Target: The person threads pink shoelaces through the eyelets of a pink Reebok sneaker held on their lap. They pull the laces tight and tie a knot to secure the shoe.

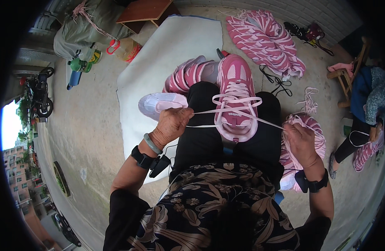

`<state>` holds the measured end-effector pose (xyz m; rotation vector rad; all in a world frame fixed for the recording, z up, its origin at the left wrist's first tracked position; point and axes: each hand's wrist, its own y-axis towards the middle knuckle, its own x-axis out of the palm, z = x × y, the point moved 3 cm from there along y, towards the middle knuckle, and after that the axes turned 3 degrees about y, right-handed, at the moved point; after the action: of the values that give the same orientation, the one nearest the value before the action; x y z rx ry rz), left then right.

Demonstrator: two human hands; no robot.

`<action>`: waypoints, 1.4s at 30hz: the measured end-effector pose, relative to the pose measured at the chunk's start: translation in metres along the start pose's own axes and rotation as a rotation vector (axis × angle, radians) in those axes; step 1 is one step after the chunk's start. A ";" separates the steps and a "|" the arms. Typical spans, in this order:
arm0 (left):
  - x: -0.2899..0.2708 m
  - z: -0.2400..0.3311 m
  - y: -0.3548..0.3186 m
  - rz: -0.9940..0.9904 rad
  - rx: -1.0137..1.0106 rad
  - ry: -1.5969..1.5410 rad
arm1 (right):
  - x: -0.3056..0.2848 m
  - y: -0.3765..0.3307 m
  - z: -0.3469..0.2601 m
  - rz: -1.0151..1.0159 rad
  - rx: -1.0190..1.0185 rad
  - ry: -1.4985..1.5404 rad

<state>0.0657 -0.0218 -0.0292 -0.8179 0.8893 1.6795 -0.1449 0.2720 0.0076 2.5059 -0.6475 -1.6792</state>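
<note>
Setting: outdoors on a concrete floor [88, 125]; the person sits with legs stretched forward in black trousers [205, 138] and a dark floral top [209, 205].
Shoe in work: a pink sneaker [235, 90] rests on the person's lap, toe pointing away, heel toward the body, sole down.
Lace: a pale pink shoelace [236, 100] is threaded across the sneaker's upper eyelets in loose loops; its two ends run out taut to either side, one to each hand.
Left hand: left hand [172, 124] sits just left of the sneaker's heel, fingers curled together and pinched on the left end of the shoelace. Wrist carries a grey-green bangle [152, 144] and a black wrist strap [143, 159].
Right hand: right hand [300, 142] is to the right of the sneaker, well out from it, fingers closed around the right end of the shoelace. It also carries a black wrist band [313, 184].
Beside left hand: a white and pale pink shoe [161, 104] lies on its side on a white mat [167, 46], just above the left hand.
Beyond the lap: more pink sneakers [188, 75] lie against the worked one on its left.
Under right hand: a heap of pink and white shoes [305, 125] on the floor.
Far floor: a larger fan-shaped pile of pink shoes [263, 39], loose black laces [278, 83], a wooden stool [144, 12].
Right edge: another person's leg [355, 138] in black, seated near a small wooden chair [347, 75].
Left edge: a parked scooter [38, 94].
</note>
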 end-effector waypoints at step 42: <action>0.040 0.037 0.028 -0.090 -0.828 -0.879 | 0.118 0.042 0.019 0.481 0.537 1.633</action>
<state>0.0254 0.0230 -0.0396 -0.5042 -0.4730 2.0489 -0.1372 0.1934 -0.0912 2.5540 -1.2169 0.8682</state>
